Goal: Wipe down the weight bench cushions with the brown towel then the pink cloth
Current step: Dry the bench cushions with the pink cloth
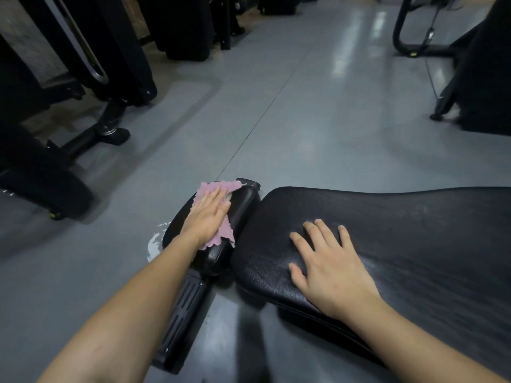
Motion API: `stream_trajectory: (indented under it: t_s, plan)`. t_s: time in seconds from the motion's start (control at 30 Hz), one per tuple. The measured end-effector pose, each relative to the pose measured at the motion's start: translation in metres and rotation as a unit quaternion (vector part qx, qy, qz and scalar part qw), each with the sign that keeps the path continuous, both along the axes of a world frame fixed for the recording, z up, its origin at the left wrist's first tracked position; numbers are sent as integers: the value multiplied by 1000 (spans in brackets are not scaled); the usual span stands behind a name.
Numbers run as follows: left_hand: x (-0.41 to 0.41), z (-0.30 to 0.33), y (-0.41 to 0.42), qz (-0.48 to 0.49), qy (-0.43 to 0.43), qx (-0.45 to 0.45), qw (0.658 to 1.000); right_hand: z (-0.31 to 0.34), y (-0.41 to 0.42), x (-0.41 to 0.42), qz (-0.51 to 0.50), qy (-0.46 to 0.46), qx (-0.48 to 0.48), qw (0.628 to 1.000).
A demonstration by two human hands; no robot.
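A black weight bench is seen from above, on a grey gym floor [304, 120]. Its small seat cushion [243, 205] lies at about 7 o'clock from the centre of the view, and the long back cushion [414, 230] stretches from the centre towards 4 o'clock; a narrow gap is left between the two.

The pink cloth [224, 233] is spread on the small seat cushion and is pressed flat under the left hand [206, 217]. That hand is laid open, its fingers held together and pointed towards 12 o'clock; nothing is gripped. Crinkled edges of the cloth are shown beyond the fingertips and beside the wrist.

The right hand [329, 266] is laid palm-down on the near end of the back cushion, its fingers spread apart, with nothing held.

A black ribbed frame bar [185, 313] is seen below the seat cushion, at 7 o'clock. Dark exercise machines [69, 92] are placed at 10 o'clock and 2 o'clock, well apart from the bench.
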State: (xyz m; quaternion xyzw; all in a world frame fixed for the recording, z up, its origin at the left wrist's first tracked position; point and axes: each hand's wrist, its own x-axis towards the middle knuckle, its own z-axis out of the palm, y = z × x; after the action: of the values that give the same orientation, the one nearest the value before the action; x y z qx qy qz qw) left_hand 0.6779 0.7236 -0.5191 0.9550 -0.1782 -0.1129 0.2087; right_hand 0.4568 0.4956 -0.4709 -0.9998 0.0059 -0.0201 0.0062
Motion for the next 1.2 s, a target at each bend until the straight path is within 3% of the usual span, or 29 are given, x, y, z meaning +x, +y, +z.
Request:
stream_trajectory:
  t_s: [0.4,0.6,0.87,1.2]
  plan:
    - [-84,2,20,-38,-39,10,998,3,2,0,-2,6,-12,1000]
    - [-68,-4,26,-63,-32,33,997,1,1,2,1,4,-8,1000]
    - [-26,-4,7,25,13,26,999,0,0,2,5,8,0,1000]
    - [-52,0,7,19,-13,13,1000,2,0,2,9,15,4,1000]
